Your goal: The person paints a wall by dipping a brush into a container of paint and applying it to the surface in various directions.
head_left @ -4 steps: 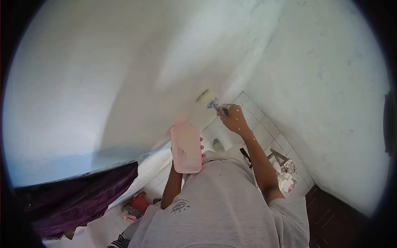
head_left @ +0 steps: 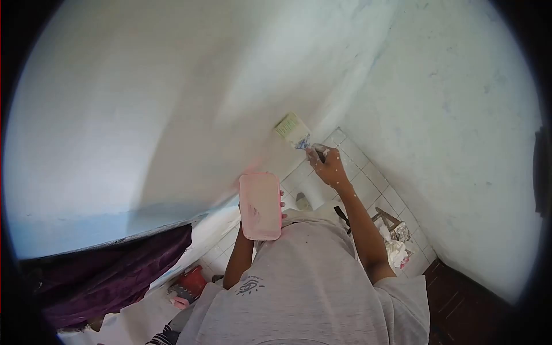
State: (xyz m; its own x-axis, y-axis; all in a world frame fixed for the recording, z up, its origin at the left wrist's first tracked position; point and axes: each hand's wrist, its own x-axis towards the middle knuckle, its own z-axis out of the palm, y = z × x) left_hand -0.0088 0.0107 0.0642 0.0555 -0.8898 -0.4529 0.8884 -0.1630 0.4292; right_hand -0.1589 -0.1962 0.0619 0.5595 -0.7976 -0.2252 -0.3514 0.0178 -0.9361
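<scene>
My right hand (head_left: 329,165), speckled with white paint, is closed round the handle of a wide paintbrush (head_left: 292,130). Its pale bristles, greenish near the tip, point up and left, close to the white wall (head_left: 190,103). In front of my waist, my left hand (head_left: 282,204) grips a pink rectangular tub (head_left: 260,207) from beneath. Only its fingertips show along the tub's right side. Whitish paint lies in the tub, with a pinkish bare patch toward its lower part.
A second wall (head_left: 454,126) meets the first in a corner at right. White tiles (head_left: 368,172) cover the floor. A small wooden stool (head_left: 388,218) with crumpled white stuff stands right, a purple cloth (head_left: 115,276) hangs lower left, and a red container (head_left: 192,280) sits near it.
The paintbrush has moved slightly up and turned, so its greenish bristle face shows more. My right hand shifts a little with it; the tub stays almost in place.
</scene>
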